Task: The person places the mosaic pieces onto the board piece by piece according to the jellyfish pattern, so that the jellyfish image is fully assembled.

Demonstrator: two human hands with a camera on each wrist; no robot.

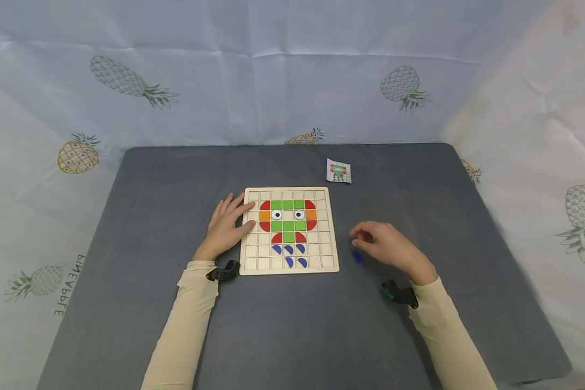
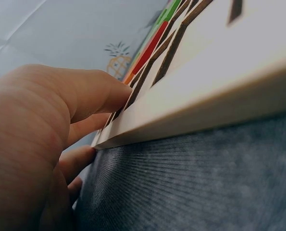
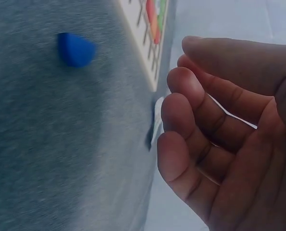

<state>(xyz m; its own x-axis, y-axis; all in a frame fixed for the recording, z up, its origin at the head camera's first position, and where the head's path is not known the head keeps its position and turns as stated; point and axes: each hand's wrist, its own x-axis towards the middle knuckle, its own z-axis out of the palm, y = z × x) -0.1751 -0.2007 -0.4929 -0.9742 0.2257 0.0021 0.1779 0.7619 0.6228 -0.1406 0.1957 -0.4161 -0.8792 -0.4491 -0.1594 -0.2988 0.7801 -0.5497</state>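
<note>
A pale wooden grid board (image 1: 253,264) lies on the table, with red, green, orange and blue pieces and two eye discs (image 1: 276,215) set in its squares. Along the board's left edge rests my left hand (image 1: 226,230), its fingers spread and thumb on the rim; the left wrist view shows the same hand (image 2: 32,125) against the wooden edge. My right hand (image 1: 387,245) hovers right of the board with loosely bent fingers and nothing between them. Just beside it a blue half-round piece (image 1: 357,257) lies on the table, also seen as a blue piece (image 3: 77,50) in the right wrist view.
A small printed card (image 1: 338,171) with a matching coloured pattern lies behind the board, to the right. The dark grey table (image 1: 292,325) meets a pineapple-print cloth (image 1: 214,97) at its back edge. Several blue half-rounds (image 1: 289,249) sit in the board's lower squares.
</note>
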